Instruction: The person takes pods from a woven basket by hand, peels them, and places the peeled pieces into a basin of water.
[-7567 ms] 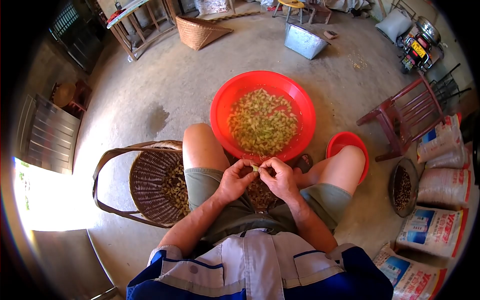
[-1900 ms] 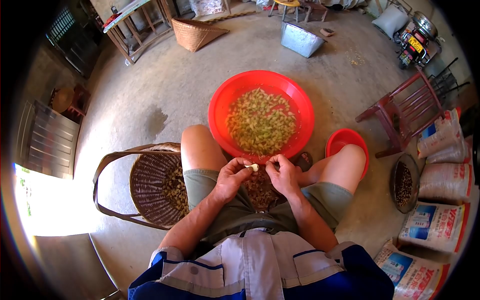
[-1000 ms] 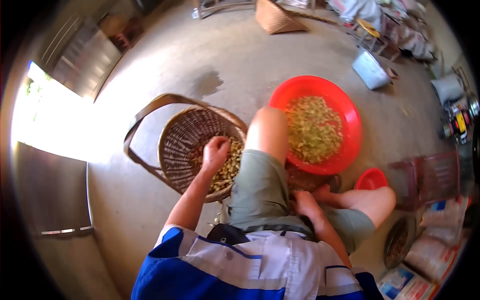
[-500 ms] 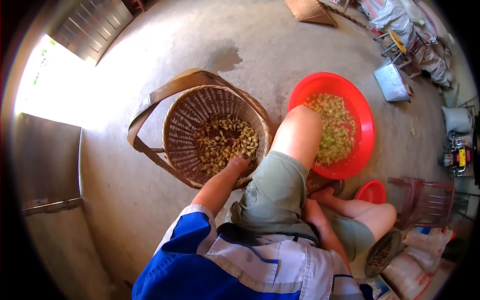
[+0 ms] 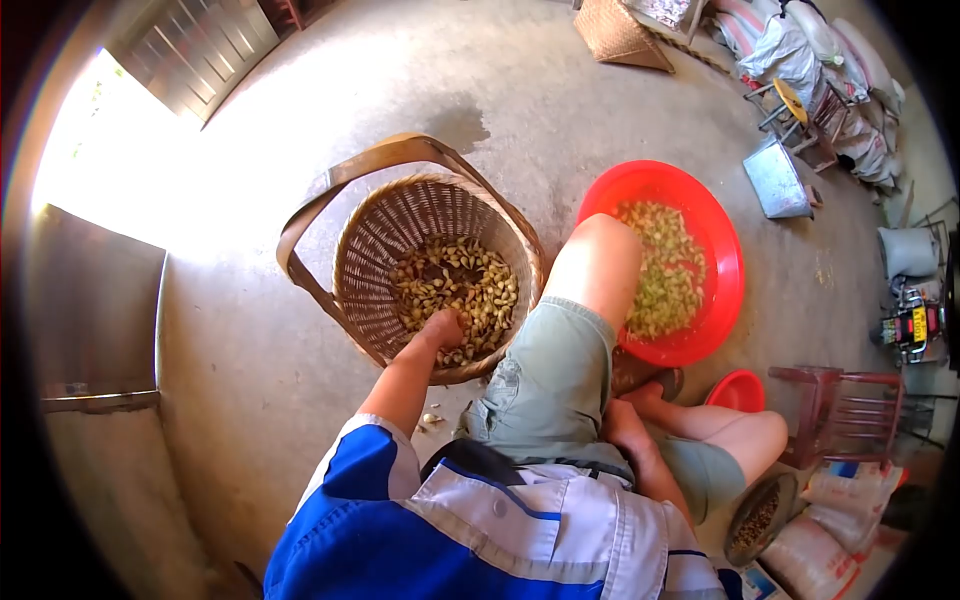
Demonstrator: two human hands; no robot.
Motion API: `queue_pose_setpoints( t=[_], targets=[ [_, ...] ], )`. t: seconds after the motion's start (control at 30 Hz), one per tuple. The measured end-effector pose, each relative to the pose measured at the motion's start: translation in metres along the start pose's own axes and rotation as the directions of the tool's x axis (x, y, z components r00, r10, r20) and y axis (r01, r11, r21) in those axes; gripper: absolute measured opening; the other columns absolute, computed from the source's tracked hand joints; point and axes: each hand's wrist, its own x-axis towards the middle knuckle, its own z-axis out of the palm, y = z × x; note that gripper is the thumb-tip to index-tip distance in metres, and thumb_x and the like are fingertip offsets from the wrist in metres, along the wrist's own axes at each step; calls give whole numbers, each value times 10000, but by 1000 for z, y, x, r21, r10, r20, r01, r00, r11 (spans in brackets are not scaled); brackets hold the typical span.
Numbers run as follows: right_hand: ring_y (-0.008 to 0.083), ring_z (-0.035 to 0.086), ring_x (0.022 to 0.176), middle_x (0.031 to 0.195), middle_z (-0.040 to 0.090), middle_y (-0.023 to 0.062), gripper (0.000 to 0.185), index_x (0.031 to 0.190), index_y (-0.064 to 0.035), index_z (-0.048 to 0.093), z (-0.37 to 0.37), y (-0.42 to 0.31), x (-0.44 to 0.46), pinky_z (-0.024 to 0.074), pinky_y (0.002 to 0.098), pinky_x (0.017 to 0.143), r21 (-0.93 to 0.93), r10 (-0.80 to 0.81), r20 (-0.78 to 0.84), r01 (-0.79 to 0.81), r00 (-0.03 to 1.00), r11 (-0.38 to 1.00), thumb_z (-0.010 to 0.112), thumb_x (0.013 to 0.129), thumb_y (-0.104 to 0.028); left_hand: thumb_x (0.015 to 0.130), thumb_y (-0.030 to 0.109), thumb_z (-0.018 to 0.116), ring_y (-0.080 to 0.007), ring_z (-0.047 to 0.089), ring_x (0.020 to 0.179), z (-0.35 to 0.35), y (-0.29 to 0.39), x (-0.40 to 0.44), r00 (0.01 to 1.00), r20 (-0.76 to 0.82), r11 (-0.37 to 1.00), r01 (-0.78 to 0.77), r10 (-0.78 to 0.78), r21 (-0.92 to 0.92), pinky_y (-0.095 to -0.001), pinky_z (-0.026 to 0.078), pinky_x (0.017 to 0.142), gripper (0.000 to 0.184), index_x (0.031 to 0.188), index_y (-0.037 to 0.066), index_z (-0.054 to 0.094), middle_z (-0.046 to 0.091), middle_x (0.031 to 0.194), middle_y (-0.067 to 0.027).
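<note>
My left hand reaches down into a brown wicker basket with a tall arched handle. Its fingers are hidden among small yellow-brown bulb-like pieces at the basket's bottom. My right hand rests low between my thighs, its fingers hidden behind my left leg. Beyond my left knee stands a wide red basin with pale green, peeled-looking pieces in water.
A smaller red basin sits by my right knee, near a reddish wooden chair. A dark round pan and sacks lie at lower right. A metal tub and woven basket stand farther off.
The view has swung left toward the wicker basket. My left hand has left the small white piece's earlier place at centre and gone into the basket; my right hand has dropped between my legs.
</note>
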Motion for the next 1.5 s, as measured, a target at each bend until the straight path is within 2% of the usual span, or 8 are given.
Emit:
queue_pose_setpoints(
  t=[0.27, 0.37, 0.77, 1.0, 1.13, 1.27, 1.3, 1.5],
  targets=[
    [412, 602, 1032, 1045, 625, 264, 319, 1110, -47, 637, 13, 21, 7, 479, 428, 870, 118, -32, -57, 39, 998, 992, 597, 848, -224, 775, 163, 655, -292, 671, 907, 8, -13, 17, 989, -146, 986, -63, 40, -156, -380, 542, 788, 331, 1085, 51, 671, 684, 1020, -179],
    [417, 599, 1028, 1039, 625, 267, 315, 1104, -48, 637, 16, 26, 7, 479, 433, 866, 123, -32, -44, 37, 999, 992, 589, 852, -230, 803, 94, 663, -251, 684, 789, -2, 4, 4, 986, 129, 617, 168, -107, -769, -363, 570, 676, 255, 1037, -8, 656, 678, 931, -163],
    [430, 589, 1035, 1054, 619, 274, 346, 1115, -53, 633, 19, 36, 13, 478, 443, 862, 55, -36, -2, 36, 999, 998, 583, 862, -284, 814, 22, 685, -184, 623, 766, 0, 8, 10, 988, 154, 354, 146, -7, -924, -290, 537, 702, 249, 1044, 3, 592, 606, 867, -81],
    [427, 586, 1048, 1065, 618, 276, 349, 1121, -48, 630, 15, 26, 12, 474, 442, 869, 27, -11, 27, 10, 1000, 1000, 571, 872, -286, 814, 45, 708, -97, 565, 690, -8, 28, -14, 994, -81, 534, -107, 71, -839, -242, 464, 623, 211, 1001, 31, 612, 615, 804, -11],
    [429, 585, 1045, 1062, 618, 276, 341, 1114, -44, 630, 13, 26, 13, 473, 445, 870, 43, -19, 52, 17, 998, 999, 568, 871, -275, 817, 70, 719, -83, 579, 708, -4, 39, -28, 969, -204, 428, -245, 140, -870, -239, 465, 608, 143, 932, 47, 638, 620, 783, 5],
    [434, 584, 1031, 1043, 620, 278, 314, 1093, -40, 634, 29, 45, 21, 472, 453, 868, 174, -122, -62, 131, 991, 976, 578, 852, -234, 720, 242, 753, -182, 651, 753, -8, 32, -23, 966, -86, 944, -255, 242, -211, -314, 526, 708, 348, 998, 49, 670, 692, 881, -111],
    [436, 585, 1024, 1034, 622, 277, 306, 1085, -39, 636, 30, 47, 23, 473, 456, 864, 163, -113, -61, 121, 992, 979, 581, 847, -223, 688, 340, 715, -278, 665, 839, -14, 37, -26, 974, 40, 975, -222, 223, -21, -365, 528, 783, 457, 1041, 53, 670, 687, 976, -173],
    [445, 592, 977, 980, 630, 269, 280, 1044, -34, 644, 25, 48, 10, 481, 471, 830, 120, -6, -136, 23, 991, 992, 585, 837, -213, 822, 247, 552, -299, 574, 1134, 0, 45, 12, 959, -173, 957, -182, 223, 227, -388, 454, 963, 425, 1199, 58, 604, 652, 1116, -190]
  ],
)
